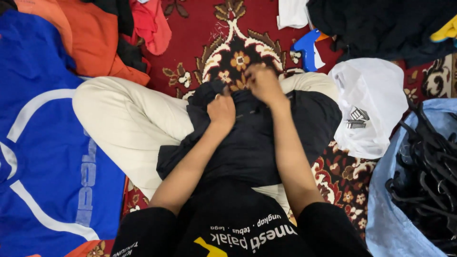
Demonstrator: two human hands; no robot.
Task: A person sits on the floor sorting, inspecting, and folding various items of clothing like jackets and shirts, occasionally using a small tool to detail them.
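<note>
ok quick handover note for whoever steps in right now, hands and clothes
Left hand: fist closed on the black garment lying across the lap.
Right hand: fingers pinching the same garment's far edge.
Around: blue jersey and orange clothes to the left, white plastic bag and black hangers on blue cloth to the right, blue tagging gun on the rug.
Done: garment in hand. Left: cannot tell.

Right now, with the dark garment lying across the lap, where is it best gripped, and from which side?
Probably at its far edge, from above. The dark garment lies spread over the crossed legs, and its far edge is bunched up near the carpet. There the left hand and right hand already pinch the cloth, so folds give something to hold.
</note>
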